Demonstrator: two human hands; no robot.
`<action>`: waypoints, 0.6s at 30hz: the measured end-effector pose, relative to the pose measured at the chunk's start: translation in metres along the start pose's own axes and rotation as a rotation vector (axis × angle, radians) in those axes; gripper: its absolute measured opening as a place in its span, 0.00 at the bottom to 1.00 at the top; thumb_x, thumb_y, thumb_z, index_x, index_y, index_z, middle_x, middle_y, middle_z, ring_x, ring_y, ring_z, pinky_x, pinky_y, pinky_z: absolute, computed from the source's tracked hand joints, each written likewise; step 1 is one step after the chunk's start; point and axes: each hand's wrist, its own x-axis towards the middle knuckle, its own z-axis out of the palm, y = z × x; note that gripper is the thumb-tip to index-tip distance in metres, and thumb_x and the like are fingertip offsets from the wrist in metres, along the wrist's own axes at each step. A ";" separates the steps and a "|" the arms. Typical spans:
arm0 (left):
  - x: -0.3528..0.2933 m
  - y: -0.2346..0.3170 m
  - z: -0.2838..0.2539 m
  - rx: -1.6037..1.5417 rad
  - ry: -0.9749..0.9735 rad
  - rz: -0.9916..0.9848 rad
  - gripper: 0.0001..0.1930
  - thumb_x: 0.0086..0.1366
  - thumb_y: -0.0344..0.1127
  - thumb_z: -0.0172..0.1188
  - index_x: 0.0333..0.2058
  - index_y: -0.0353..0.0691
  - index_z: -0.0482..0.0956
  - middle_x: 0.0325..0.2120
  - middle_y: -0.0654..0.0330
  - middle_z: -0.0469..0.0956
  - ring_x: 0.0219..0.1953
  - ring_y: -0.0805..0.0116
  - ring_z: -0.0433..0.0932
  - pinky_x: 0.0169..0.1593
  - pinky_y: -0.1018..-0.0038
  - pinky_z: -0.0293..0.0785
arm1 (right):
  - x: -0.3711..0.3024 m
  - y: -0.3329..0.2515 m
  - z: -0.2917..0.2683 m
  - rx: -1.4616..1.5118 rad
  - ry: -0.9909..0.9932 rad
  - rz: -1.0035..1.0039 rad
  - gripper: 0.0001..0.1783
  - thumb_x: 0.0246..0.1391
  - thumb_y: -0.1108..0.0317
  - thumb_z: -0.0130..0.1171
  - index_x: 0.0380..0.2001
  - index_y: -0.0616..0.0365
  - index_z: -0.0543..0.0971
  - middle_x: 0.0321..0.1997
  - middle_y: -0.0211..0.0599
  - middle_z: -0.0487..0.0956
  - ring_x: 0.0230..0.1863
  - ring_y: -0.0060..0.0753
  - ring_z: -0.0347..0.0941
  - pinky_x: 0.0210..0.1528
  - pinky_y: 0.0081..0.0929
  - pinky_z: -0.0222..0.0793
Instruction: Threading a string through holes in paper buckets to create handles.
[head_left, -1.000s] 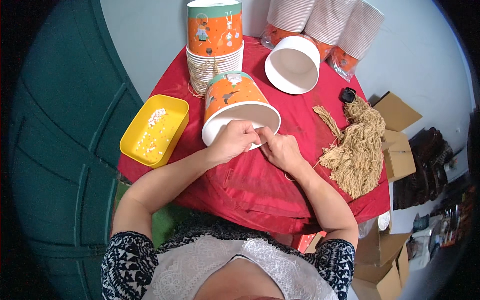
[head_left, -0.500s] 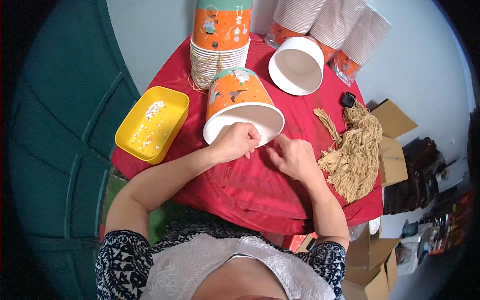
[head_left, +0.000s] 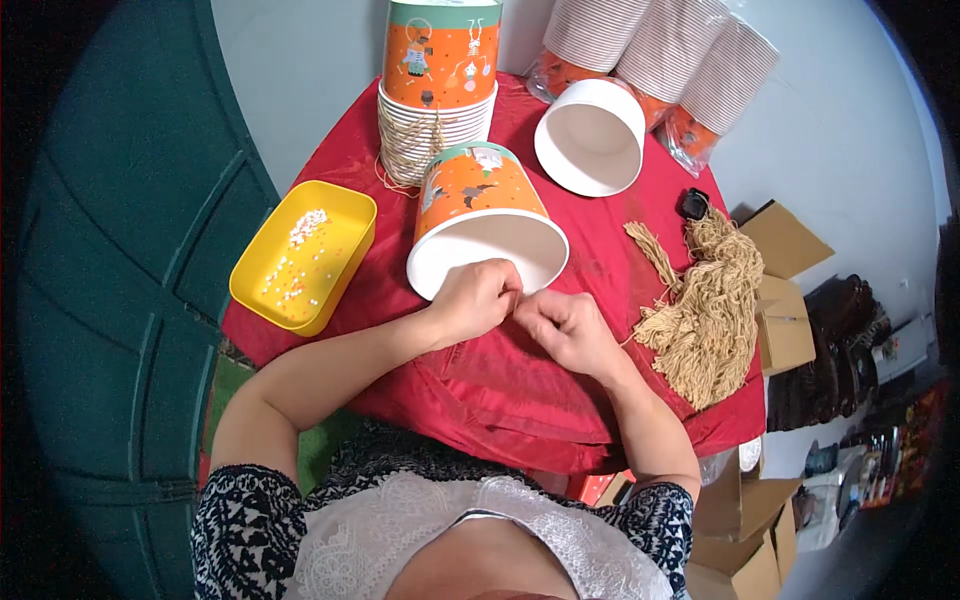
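Observation:
An orange paper bucket (head_left: 484,192) with a green base and a white inside lies on its side, its mouth toward me. At the near edge of that mouth, my left hand (head_left: 476,300) is closed in a pinch, its fingertips at the rim. My right hand (head_left: 568,328), also pinched, meets the left fingertips just outside the bucket. Whatever is between the fingers is too small or hidden to make out. To the right lies a bundle of tan cords (head_left: 712,310). A yellow tub (head_left: 345,270) on the left holds small white and orange bits.
Behind the bucket stands a tall stack of nested buckets (head_left: 440,60), with cords hanging over its rims. Another bucket (head_left: 590,140) lies tipped at the back right, near plastic-wrapped stacks (head_left: 668,50). A red cloth (head_left: 480,400) covers the table. Cardboard boxes (head_left: 785,310) stand beyond its right edge.
My right hand has moved left and its fingertips now meet those of my left hand. The left hand has shifted only slightly. The bucket stays on its side.

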 end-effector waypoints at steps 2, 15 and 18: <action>0.000 0.002 -0.001 0.005 -0.008 0.001 0.04 0.57 0.30 0.62 0.29 0.36 0.79 0.24 0.55 0.80 0.28 0.61 0.80 0.33 0.68 0.76 | -0.001 -0.006 -0.015 0.107 -0.278 -0.122 0.07 0.53 0.72 0.60 0.24 0.64 0.77 0.22 0.43 0.77 0.23 0.38 0.75 0.28 0.31 0.70; -0.001 -0.001 -0.003 -0.056 -0.036 -0.035 0.03 0.56 0.29 0.61 0.27 0.38 0.77 0.22 0.55 0.80 0.26 0.59 0.81 0.31 0.66 0.76 | -0.003 0.026 0.013 -0.315 0.247 0.106 0.12 0.58 0.74 0.57 0.45 0.64 0.76 0.20 0.43 0.79 0.22 0.32 0.80 0.24 0.31 0.73; 0.000 -0.003 -0.004 -0.080 -0.059 -0.028 0.03 0.56 0.28 0.61 0.27 0.37 0.76 0.22 0.55 0.80 0.25 0.60 0.80 0.31 0.67 0.76 | -0.002 0.026 0.015 -0.386 0.244 0.064 0.12 0.57 0.74 0.58 0.45 0.64 0.76 0.23 0.49 0.80 0.24 0.43 0.81 0.26 0.34 0.74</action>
